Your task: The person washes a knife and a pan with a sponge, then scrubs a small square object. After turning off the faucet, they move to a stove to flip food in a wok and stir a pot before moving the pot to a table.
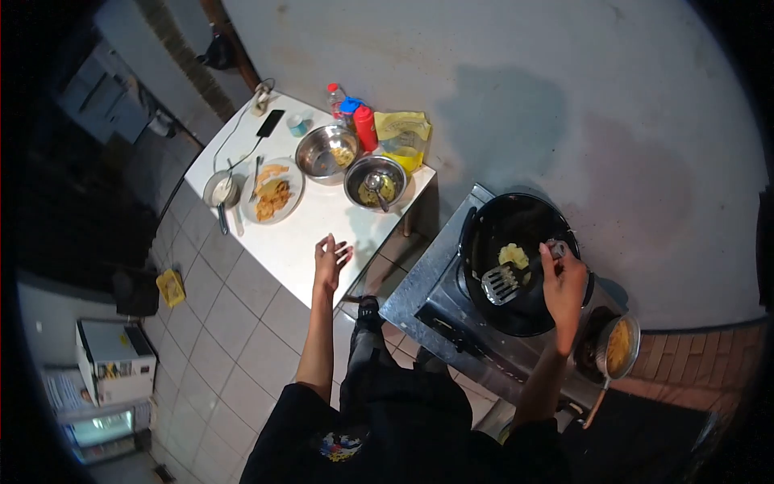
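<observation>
My right hand (563, 278) is closed on the handle of a slotted metal spatula (501, 284), over a large black wok (528, 315) on the stove. Beside the spatula's head, a pale yellow piece of food (513, 256) lies in the wok. My left hand (331, 260) is held above the front edge of the white table (282, 250), its fingers apart and nothing in them. Farther back on that table are a steel bowl with a ladle (376, 184) and a plate of fried food (272, 194).
Another steel bowl (322, 153), a red squeeze bottle (365, 127), a yellow bag (402, 139), a phone (271, 123) and a small pot (219, 190) stand on the table. A strainer of yellow food (619, 347) sits right of the wok. The stove (435, 298) has metal edges.
</observation>
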`<state>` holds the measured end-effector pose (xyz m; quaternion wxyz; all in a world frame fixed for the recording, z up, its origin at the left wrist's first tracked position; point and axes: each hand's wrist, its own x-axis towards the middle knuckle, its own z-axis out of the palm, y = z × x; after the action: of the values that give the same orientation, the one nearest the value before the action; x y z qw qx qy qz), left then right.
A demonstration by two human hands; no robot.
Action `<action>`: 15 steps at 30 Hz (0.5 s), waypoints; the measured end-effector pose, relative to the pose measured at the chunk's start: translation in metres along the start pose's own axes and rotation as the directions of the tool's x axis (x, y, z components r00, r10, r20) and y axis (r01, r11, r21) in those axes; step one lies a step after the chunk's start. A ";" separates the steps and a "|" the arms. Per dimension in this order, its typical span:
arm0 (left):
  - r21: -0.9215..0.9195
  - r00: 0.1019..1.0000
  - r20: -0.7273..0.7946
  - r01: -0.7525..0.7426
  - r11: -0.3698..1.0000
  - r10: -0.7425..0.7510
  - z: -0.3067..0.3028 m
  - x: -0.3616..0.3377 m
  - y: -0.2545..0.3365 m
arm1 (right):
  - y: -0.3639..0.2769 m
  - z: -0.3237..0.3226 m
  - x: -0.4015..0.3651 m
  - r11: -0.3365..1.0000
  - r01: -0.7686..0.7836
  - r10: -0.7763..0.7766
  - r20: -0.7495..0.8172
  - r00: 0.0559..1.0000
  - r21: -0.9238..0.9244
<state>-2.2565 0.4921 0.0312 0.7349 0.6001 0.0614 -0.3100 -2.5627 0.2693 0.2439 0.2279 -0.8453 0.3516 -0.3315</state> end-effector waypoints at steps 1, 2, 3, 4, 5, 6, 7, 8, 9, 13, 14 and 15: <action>-0.026 1.000 -0.003 0.013 1.000 -0.013 -0.004 0.028 0.003 | -0.007 -0.001 -0.001 0.998 -0.044 0.045 0.018 0.999 -0.053; -0.063 0.999 0.009 0.040 0.997 -0.040 -0.009 0.056 0.007 | -0.013 0.001 -0.001 0.995 -0.067 0.067 -0.001 0.998 -0.070; -0.082 0.997 0.037 0.073 0.994 -0.070 -0.014 0.084 0.009 | -0.020 0.004 -0.001 0.990 -0.120 0.120 -0.003 0.993 -0.074; -0.096 0.993 0.062 0.106 0.990 -0.101 -0.018 0.110 0.013 | -0.026 0.006 -0.002 0.982 -0.175 0.175 -0.005 0.984 -0.076; -0.135 0.984 0.114 0.155 0.979 -0.141 -0.020 0.134 0.019 | -0.032 0.007 -0.004 0.964 -0.239 0.242 0.016 0.970 -0.114; -0.117 0.983 0.094 0.167 0.979 -0.157 -0.020 0.156 0.022 | -0.039 0.012 -0.002 0.956 -0.267 0.269 -0.002 0.963 -0.124; -0.092 0.982 0.082 0.176 0.980 -0.169 -0.019 0.173 0.026 | -0.045 0.016 -0.003 0.955 -0.269 0.268 -0.024 0.963 -0.126; -0.067 0.981 0.069 0.184 0.981 -0.180 -0.018 0.191 0.029 | -0.051 0.019 -0.004 0.954 -0.270 0.266 -0.045 0.963 -0.128; -0.054 0.973 0.083 0.220 0.974 -0.215 -0.017 0.209 0.032 | -0.057 0.021 -0.004 0.942 -0.312 0.309 -0.039 0.950 -0.121; 0.029 0.969 0.125 0.210 0.977 -0.212 -0.012 0.266 0.025 | -0.068 0.030 -0.005 0.924 -0.357 0.345 -0.102 0.933 -0.140; -0.009 0.975 0.143 0.174 0.985 -0.171 -0.009 0.273 0.020 | -0.070 0.031 -0.005 0.916 -0.365 0.349 -0.118 0.930 -0.165; -0.041 0.972 0.153 0.187 0.982 -0.178 -0.012 0.290 0.013 | -0.072 0.032 -0.007 0.908 -0.374 0.353 -0.135 0.926 -0.188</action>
<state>-2.0146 0.3938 -0.0953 0.7221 0.5466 0.0700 -0.4182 -2.5109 0.3258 0.2639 0.1773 -0.7669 0.5468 -0.2853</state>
